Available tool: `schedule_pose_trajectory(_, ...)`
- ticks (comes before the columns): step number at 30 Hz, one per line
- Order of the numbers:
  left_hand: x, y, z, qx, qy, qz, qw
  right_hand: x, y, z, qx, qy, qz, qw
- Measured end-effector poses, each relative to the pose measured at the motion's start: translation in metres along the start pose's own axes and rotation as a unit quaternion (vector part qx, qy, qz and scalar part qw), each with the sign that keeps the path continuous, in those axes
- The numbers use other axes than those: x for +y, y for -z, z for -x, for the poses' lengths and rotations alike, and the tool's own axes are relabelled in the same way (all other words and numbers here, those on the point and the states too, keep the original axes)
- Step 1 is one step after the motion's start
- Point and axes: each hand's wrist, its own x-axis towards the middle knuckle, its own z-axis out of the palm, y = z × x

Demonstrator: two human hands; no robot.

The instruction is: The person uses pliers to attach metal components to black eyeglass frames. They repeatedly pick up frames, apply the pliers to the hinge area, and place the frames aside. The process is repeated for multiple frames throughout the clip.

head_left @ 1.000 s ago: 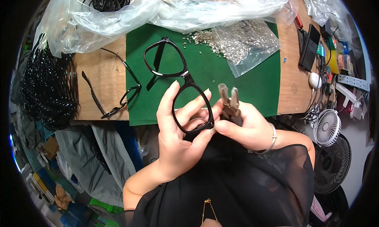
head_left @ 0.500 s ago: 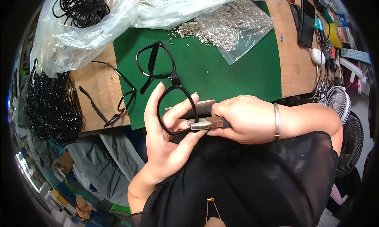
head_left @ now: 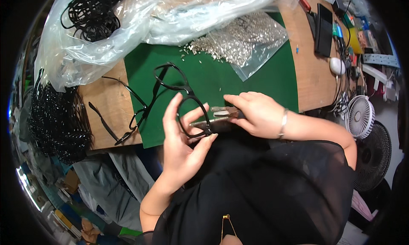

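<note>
A clear bag on the green mat holds small shiny bits, some loose beside its left end. Large plastic wrapping covers the mat's far edge; whether the black cords lie in it or on it is unclear. The left hand, outer fingers spread, pinches the glasses frame by its near rim, above the mat's near edge. The right hand is closed around pliers, their handles mostly hidden, jaws parted just beside the frame.
</note>
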Motion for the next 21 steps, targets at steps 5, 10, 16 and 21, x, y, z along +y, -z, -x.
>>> schedule_pose_trajectory(5,-0.022,0.008,0.017,-0.074,-0.057,0.009,0.996,0.003,-0.008,-0.011,0.003,0.02,0.195,0.981)
schedule_pose_trajectory(10,-0.033,0.011,0.039,-0.031,-0.048,-0.008,0.998,0.0,-0.005,-0.011,-0.019,0.019,0.204,0.979)
schedule_pose_trajectory(16,-0.02,0.008,0.035,-0.05,0.058,0.138,0.988,0.012,-0.006,-0.033,0.04,-0.003,0.063,0.997)
schedule_pose_trajectory(21,-0.017,0.015,0.034,-0.053,0.103,0.274,0.955,0.014,-0.024,-0.044,0.115,-0.026,0.131,0.984)
